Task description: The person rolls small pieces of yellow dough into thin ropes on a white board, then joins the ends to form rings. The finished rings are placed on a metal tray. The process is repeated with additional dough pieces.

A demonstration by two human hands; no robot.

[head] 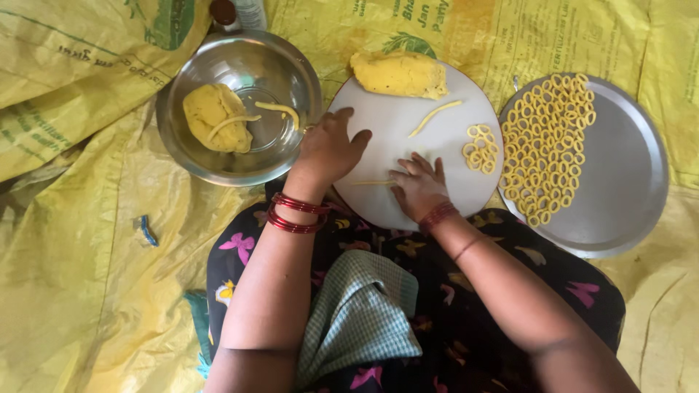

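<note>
A round white board lies in front of me. My left hand rests flat on its left edge with fingers apart. My right hand presses on the board's near part, fingers spread over a thin yellow dough strand that stretches left from under them. A big lump of yellow dough sits at the board's far edge. Another dough strand lies near the middle, and several small dough rings are piled at the right edge.
A steel bowl at the left holds a dough lump and two strands. A steel plate at the right carries many dough rings. Yellow printed sacking covers the floor. A checked cloth lies on my lap.
</note>
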